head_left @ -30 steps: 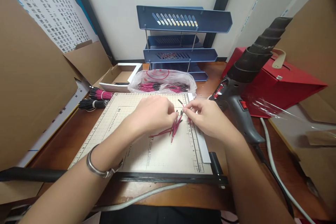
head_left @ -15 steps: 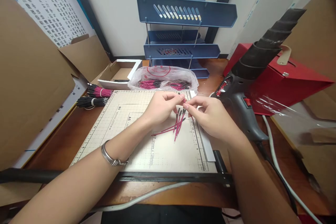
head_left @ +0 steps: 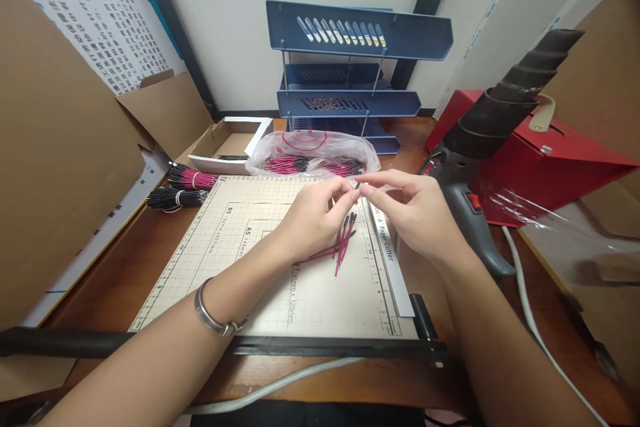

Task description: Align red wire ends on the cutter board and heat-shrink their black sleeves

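Note:
My left hand (head_left: 313, 220) and my right hand (head_left: 415, 213) meet fingertip to fingertip above a beige paper-cutter board (head_left: 250, 267). Both are pinched on a small dark piece between them that is too small to name. The left hand also keeps a bunch of short red wires with black tips (head_left: 343, 243) under its fingers, fanning down onto the board. A metal bracelet sits on my left wrist.
A clear bag of red and black wires (head_left: 313, 155) lies behind the board, with tied wire bundles (head_left: 183, 188) to the left. A grey heat gun (head_left: 480, 147) and red box (head_left: 540, 160) stand at right, a blue tray rack (head_left: 350, 73) behind, cardboard at left.
Both hands have lifted off the board and moved slightly away from me, the fingertips closing together on the small piece. The wire bunch rose with the left hand.

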### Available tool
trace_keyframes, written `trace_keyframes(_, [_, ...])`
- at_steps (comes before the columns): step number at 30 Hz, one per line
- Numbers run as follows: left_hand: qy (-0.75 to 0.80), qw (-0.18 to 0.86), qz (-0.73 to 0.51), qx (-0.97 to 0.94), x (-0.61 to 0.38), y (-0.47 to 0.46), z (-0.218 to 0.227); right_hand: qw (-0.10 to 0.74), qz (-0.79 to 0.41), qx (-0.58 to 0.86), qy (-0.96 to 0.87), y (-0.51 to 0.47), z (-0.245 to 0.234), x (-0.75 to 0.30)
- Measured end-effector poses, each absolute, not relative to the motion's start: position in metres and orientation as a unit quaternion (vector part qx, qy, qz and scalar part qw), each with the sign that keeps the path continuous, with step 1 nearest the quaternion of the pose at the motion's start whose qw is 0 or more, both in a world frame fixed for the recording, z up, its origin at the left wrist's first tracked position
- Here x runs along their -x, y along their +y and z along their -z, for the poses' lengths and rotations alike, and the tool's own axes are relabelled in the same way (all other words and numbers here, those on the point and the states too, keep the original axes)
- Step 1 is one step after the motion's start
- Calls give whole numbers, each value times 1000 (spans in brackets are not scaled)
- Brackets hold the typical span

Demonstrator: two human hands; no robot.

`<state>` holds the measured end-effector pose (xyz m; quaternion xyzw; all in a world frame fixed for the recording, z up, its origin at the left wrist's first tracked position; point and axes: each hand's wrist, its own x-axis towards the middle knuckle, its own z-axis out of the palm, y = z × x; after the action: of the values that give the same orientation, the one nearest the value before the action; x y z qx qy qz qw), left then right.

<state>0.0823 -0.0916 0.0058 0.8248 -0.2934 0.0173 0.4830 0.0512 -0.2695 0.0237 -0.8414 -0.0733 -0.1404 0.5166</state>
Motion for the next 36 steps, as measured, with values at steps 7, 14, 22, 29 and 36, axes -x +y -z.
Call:
trace_keyframes(7, [-323, 454, -49, -829, -81, -92, -7, 544, 136, 826, -57, -279, -13, -46])
trace_keyframes(14, [-334, 470, -56, -815, -81, -90, -6, 565, 98, 817, -62, -281, -11, -47])
trace_keyframes(22, [-338, 483, -54, -806, -82, -88, -7, 530, 132, 833, -87, -282, -8, -45])
trace_keyframes(29, [-313, 511, -39, -800, -81, -88, -7, 534, 148, 826, -105, -282, -8, -45])
trace_keyframes(36, [-307, 527, -43, -791, -81, -88, -6, 577, 141, 796, -114, -283, -8, -45])
